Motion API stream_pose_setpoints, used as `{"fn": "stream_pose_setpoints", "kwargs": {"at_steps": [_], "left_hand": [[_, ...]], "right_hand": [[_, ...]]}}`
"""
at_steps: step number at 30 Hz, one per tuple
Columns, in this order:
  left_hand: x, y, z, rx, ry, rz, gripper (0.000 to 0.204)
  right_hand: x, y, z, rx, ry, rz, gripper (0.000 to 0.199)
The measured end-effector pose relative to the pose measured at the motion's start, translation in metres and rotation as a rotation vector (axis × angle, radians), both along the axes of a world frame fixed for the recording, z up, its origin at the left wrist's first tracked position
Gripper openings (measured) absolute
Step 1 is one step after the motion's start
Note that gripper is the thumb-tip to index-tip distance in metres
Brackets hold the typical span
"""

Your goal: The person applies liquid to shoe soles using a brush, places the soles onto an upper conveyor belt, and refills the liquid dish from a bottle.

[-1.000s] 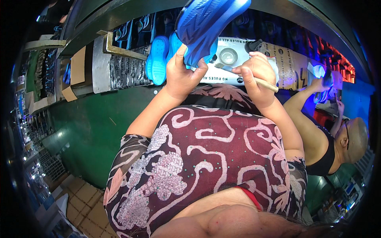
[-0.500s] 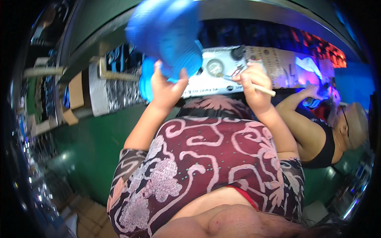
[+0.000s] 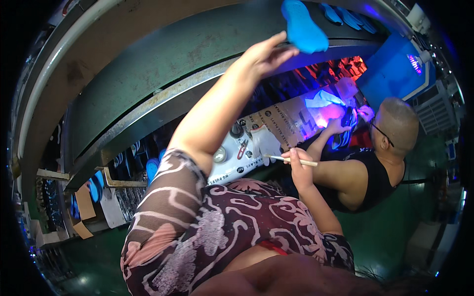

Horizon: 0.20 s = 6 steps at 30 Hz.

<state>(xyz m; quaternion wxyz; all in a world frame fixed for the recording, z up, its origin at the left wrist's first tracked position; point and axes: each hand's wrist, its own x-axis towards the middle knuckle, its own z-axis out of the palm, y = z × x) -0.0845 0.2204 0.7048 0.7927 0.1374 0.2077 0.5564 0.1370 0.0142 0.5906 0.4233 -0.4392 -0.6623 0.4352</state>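
A blue shoe sole [image 3: 305, 29] lies on the dark green belt-like surface at the far side. My left hand [image 3: 266, 53] is stretched out beside it, thumb and fingers apart, with the fingertips at its near edge; whether they still touch it I cannot tell. My right hand [image 3: 299, 165] is closed around a thin brush [image 3: 310, 162] with a pale wooden handle, its bristles pointing left over the bench edge. Below the belt, the white-covered bench [image 3: 229, 171] carries a small round dish [image 3: 219, 154], red-handled scissors [image 3: 242, 150] and a crumpled white glove or cloth [image 3: 266, 141].
Several blue soles [image 3: 348, 18] lie farther right on the dark green belt [image 3: 197, 69]. A metal rail [image 3: 163, 106] runs along its near edge. At the right, close by, a co-worker [image 3: 365, 167] handles a shoe part under purple light. A cardboard piece [image 3: 85, 200] stands at left.
My left hand has moved from above the bench to the far belt, where a blue sole now lies by its opened fingers. The view has turned right. My right hand keeps the brush.
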Motion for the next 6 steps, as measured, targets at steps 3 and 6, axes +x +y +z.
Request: {"fn": "stream_pose_setpoints", "kwargs": {"at_steps": [3, 6], "left_hand": [[0.031, 0.023, 0.005, -0.035, -0.057, 0.232, 0.045], [0.044, -0.008, -0.002, -0.021, -0.072, 0.189, 0.051]], "right_hand": [[-0.001, -0.001, 0.002, -0.031, 0.021, -0.021, 0.028], [-0.001, -0.002, -0.005, -0.068, 0.065, -0.027, 0.028]]}}
